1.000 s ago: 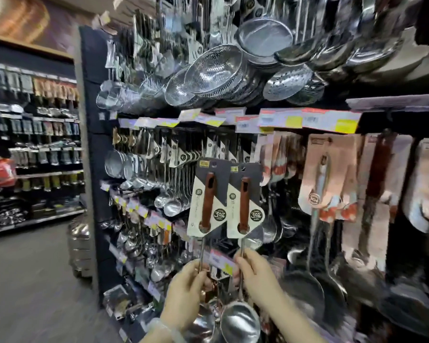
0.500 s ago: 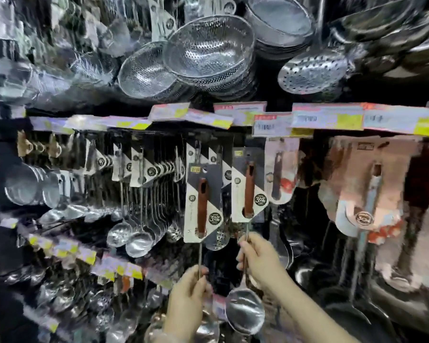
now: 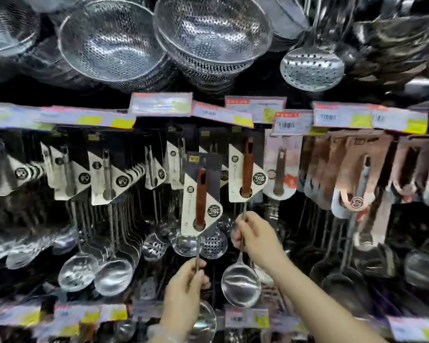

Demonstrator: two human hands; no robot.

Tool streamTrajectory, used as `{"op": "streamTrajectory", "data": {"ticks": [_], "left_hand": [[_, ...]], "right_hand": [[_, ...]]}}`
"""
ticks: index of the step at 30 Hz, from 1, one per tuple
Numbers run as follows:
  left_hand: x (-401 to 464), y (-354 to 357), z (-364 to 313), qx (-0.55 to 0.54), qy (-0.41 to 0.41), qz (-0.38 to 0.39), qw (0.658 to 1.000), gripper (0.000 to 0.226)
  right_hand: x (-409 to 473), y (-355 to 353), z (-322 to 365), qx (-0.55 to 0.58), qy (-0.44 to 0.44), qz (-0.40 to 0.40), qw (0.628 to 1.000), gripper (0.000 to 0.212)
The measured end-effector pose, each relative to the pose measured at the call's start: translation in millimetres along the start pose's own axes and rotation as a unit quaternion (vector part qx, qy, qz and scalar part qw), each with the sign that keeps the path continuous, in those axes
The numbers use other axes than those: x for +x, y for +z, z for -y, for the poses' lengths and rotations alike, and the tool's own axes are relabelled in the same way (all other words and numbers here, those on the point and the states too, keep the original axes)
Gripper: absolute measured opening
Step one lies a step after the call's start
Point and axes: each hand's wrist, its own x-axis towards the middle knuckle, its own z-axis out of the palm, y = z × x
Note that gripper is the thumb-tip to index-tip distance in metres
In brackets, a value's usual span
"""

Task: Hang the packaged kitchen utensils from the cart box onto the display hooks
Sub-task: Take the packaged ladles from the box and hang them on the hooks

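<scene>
The left hand grips the thin metal shaft of a packaged ladle, its fingers curled round the shaft below the card. This ladle's black and white card sits lower than its neighbours, in front of the display. The right hand pinches the shaft of a second ladle, whose card sits up among the hanging row under the price tags; its steel bowl hangs below the hand. Perforated colanders hang overhead, and pink-carded utensils hang at the right.
</scene>
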Motion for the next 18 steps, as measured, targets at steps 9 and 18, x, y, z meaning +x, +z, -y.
{"op": "streamTrajectory", "data": {"ticks": [9,18], "left_hand": [[10.7,3.8,3.8,-0.054,0.002,0.028,0.998,0.031],[21.8,-6.9,-4.2,-0.038,0.028,0.024,0.999,0.029]], "right_hand": [[8.1,-2.5,21.4,-0.045,-0.017,-0.048,0.998,0.021],[15.2,4.4,9.8,-0.074,-0.019,-0.013,0.997,0.026]]}}
